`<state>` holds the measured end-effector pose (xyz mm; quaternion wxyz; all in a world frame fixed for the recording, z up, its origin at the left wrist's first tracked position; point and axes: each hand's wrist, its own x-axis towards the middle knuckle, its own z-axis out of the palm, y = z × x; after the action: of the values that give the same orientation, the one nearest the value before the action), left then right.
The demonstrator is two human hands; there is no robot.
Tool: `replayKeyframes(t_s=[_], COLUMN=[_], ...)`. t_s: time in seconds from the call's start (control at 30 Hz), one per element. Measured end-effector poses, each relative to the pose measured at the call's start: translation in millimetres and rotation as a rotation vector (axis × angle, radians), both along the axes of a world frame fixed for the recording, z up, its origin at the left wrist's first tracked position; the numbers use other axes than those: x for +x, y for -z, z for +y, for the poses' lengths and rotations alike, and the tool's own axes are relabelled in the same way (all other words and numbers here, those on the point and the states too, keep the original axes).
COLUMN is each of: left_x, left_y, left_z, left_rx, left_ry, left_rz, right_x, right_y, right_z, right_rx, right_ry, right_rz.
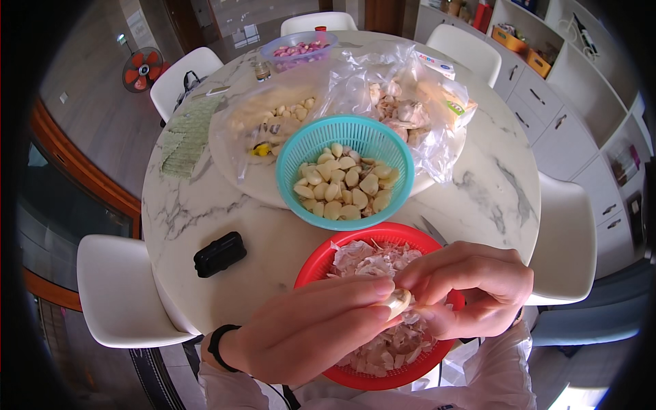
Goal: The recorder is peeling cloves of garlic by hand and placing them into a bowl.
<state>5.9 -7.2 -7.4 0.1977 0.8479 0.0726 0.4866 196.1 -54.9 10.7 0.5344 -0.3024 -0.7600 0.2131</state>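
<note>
A garlic clove (397, 303) is pinched between the thumb and fingers of my left hand (314, 324). My right hand (471, 283) meets it from the other side, fingertips closed at the clove's end; whether they grip its skin is hard to see. Both hands are above a red basket (321, 263) full of papery garlic skins (389, 352). Just beyond stands a turquoise basket (290, 154) with many peeled garlic cloves (342, 181) in it.
Behind the turquoise basket lie a clear plastic bag of whole garlic bulbs (410, 113) and another bag with peeled cloves (294, 109). A bowl of small purple-pink pieces (301, 49) is at the back. A black case (220, 254) and green cloth (188, 140) lie left. A blade (434, 231) shows beside the red basket.
</note>
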Motion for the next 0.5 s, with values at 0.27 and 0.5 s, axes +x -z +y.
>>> replayKeyframes(t_s=[0.27,0.5], left_x=[-1.0,-0.5], left_y=[-13.4,-9.0], left_z=[-1.7,-0.4], left_rx=[-0.074,-0.153], left_ry=[-0.053,-0.028], left_rz=[0.082,0.062], right_x=[-0.8,0.0], right_y=[2.4,0.2], right_z=[-3.5,-1.1], right_rx=[-0.355,-0.110], right_ry=[-0.138,0.002], right_rz=[0.314,0.110])
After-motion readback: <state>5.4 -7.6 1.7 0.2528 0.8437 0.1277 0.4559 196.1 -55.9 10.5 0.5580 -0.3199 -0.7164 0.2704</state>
